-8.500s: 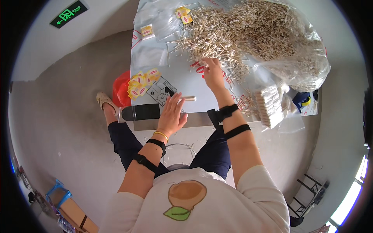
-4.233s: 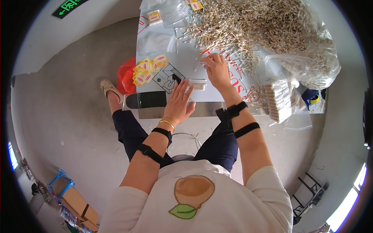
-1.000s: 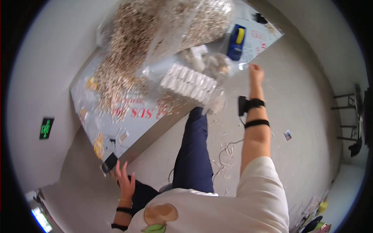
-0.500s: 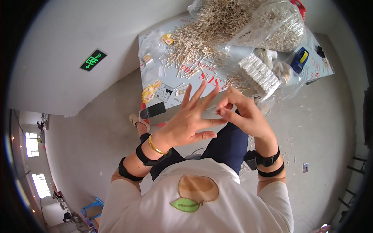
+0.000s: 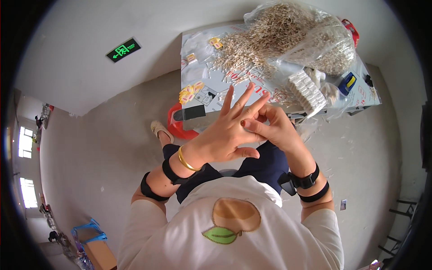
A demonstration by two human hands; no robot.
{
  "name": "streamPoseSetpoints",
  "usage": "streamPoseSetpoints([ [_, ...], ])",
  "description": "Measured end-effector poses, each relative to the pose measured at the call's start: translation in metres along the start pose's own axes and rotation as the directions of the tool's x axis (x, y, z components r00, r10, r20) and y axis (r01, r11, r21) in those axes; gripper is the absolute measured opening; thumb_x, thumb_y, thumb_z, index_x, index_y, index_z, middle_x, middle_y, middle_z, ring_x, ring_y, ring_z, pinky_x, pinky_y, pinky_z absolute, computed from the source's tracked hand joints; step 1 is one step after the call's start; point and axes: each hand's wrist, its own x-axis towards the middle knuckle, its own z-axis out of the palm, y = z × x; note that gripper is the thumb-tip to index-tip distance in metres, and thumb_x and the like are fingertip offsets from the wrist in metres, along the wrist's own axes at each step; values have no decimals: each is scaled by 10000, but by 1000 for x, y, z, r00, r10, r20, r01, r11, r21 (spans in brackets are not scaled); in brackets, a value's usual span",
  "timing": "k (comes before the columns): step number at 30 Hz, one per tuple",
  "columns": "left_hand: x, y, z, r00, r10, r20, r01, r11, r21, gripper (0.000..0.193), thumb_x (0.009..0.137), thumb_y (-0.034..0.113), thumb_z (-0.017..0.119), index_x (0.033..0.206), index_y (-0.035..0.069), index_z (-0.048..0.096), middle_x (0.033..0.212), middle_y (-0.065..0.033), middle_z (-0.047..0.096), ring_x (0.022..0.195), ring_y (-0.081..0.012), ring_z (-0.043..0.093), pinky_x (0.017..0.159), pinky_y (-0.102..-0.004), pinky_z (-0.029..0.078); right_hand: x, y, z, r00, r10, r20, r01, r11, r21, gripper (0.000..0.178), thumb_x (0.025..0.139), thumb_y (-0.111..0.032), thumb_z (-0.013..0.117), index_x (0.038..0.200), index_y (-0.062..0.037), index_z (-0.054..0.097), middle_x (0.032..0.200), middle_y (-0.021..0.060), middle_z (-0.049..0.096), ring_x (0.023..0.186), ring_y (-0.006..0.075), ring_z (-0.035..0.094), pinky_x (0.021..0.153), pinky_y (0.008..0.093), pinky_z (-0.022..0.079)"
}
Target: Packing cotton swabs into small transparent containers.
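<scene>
My left hand (image 5: 229, 132) is held out over my lap, back upward, with its fingers spread. A gold bangle (image 5: 187, 159) sits on that wrist. My right hand (image 5: 275, 127) is bent in a pinch against the left one. Its thumb tip rests near the base of the left index and middle fingers; anything between its fingertips is hidden. Beyond the hands, a big heap of cotton swabs (image 5: 245, 47) spreads over the table (image 5: 193, 38). More swabs fill a clear plastic bag (image 5: 330, 47). A few swabs (image 5: 223, 96) lie just behind my left fingertips.
Yellow labels (image 5: 191, 92) lie at the table's left. A stack of white bundles (image 5: 307, 92) stands right of centre, with a blue tape dispenser (image 5: 347, 83) beyond. A red stool (image 5: 175, 121) sits by the near left corner. A cardboard box (image 5: 100, 256) stands at lower left.
My right hand has come closer to my left, its thumb now over the left hand near the finger bases. The view has shifted, so the table appears farther right.
</scene>
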Motion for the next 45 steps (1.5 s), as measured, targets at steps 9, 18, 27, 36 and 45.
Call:
streamPoseSetpoints([
  [9,-12,18,-11,999,6,43,-11,992,124,733,952,756,370,1028,171,805,1684,-152,282,1570,-473,95,1190,-738,24,-5,9,27,996,-87,4,87,993,82,475,910,-384,809,1157,-18,636,958,-21,601,852,56,512,715,242,427],
  [18,-27,1,-16,991,-71,-117,53,987,-150,607,996,680,448,997,200,818,1687,-169,278,1584,-467,40,1191,-713,-42,0,8,21,998,-34,56,17,959,283,287,1016,-268,690,1165,-31,626,1124,-2,635,998,63,582,845,245,487],
  [27,-45,-17,-15,990,-141,25,132,968,214,630,1045,645,354,1231,181,738,1703,-152,239,1574,-482,68,1204,-706,-9,-9,-22,54,950,-267,-162,245,959,-142,35,938,-67,700,960,-40,695,902,-2,624,889,108,553,808,274,455],
  [36,-52,-16,-16,992,-110,-61,106,993,-58,408,962,577,582,986,243,815,1711,-109,238,1588,-439,39,1201,-720,7,13,-47,18,961,-222,164,237,969,-73,73,954,-92,662,983,-26,654,974,0,563,912,112,515,815,284,418],
  [45,-57,-14,-18,989,-144,31,147,981,-125,353,965,518,626,1031,225,813,1591,-169,406,1586,-436,67,1204,-723,27,44,-51,28,918,-221,329,385,695,-608,111,875,-104,693,932,-21,647,863,84,563,780,210,521,690,340,442],
])
